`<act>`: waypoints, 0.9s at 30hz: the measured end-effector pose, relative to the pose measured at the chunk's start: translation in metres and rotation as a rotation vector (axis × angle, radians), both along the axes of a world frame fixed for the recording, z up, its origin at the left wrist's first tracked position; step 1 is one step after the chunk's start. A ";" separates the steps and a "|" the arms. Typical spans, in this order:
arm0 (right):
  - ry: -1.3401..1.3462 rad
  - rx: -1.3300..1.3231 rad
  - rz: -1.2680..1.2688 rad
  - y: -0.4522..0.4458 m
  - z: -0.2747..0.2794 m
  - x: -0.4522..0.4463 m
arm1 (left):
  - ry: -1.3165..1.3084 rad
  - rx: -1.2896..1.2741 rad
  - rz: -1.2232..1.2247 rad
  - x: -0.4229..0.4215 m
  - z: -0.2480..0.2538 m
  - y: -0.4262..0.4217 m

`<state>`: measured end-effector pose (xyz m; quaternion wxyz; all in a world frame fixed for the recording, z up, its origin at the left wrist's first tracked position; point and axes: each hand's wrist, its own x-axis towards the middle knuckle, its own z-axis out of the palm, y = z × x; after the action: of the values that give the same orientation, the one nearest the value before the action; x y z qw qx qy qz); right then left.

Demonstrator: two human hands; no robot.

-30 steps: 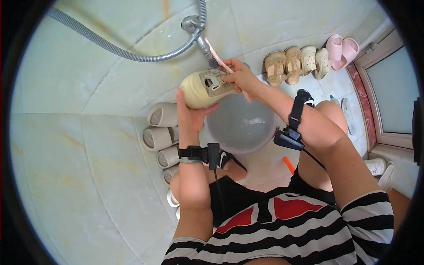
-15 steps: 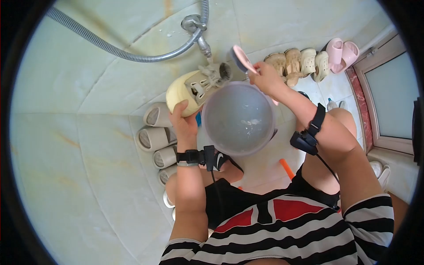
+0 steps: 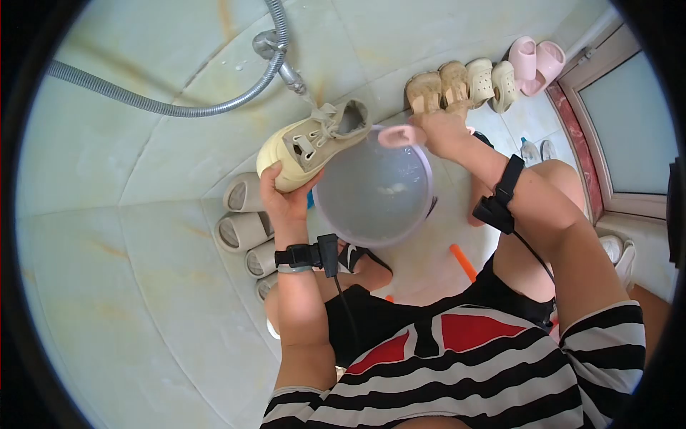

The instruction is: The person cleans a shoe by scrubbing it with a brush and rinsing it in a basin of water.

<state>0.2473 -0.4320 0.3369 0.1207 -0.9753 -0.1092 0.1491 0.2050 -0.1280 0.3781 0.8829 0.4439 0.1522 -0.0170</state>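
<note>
A cream lace-up sneaker [image 3: 286, 159] is tilted beside the bucket, its toe toward me and its opening facing up and to the right. My left hand [image 3: 284, 196] grips it by the toe end from below. Closed around a pink brush [image 3: 396, 136] is my right hand [image 3: 444, 136], over the far right rim of the bucket; the brush head points left toward the shoe, and its bristles are hidden. The round bucket [image 3: 430, 179] holds cloudy water. Above the shoe, a thin stream falls from the metal tap [image 3: 287, 75] to around the laces.
A shower hose [image 3: 207, 111] loops along the tiled wall. Beige slippers [image 3: 239, 232] line the left side. Brown clogs [image 3: 424, 93], cream clogs [image 3: 503, 86] and pink slippers [image 3: 550, 64] stand along the far wall. A framed door [image 3: 632, 136] is on the right.
The brush has turned from upright to nearly level and come down over the bucket's rim with my right hand. The sneaker has rolled so its laces and opening show more. The camera view has shifted slightly.
</note>
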 end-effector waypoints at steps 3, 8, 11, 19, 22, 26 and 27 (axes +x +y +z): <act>-0.008 0.058 -0.113 -0.006 -0.003 0.000 | 0.016 0.010 -0.005 0.001 -0.002 0.000; 0.087 0.129 -0.061 -0.014 -0.040 -0.007 | 0.044 0.068 0.027 -0.004 0.006 -0.002; 0.176 0.145 -0.021 -0.006 -0.051 -0.008 | 0.044 0.084 0.021 -0.005 0.017 -0.004; 0.064 0.288 -0.116 0.032 -0.043 0.007 | 0.101 0.006 -0.015 -0.004 0.015 0.002; -0.280 0.682 0.087 0.047 -0.031 0.019 | 0.162 -0.024 -0.029 -0.004 0.013 0.003; -0.222 0.892 0.226 0.075 -0.015 0.025 | 0.209 -0.048 -0.068 -0.006 0.015 0.006; -0.232 0.877 0.277 0.081 -0.013 0.025 | 0.221 -0.047 -0.078 -0.006 0.016 0.005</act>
<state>0.2723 -0.3512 0.3244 0.4870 -0.8189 -0.3036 -0.0065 0.1986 -0.1234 0.3937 0.8694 0.4243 0.2309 -0.1040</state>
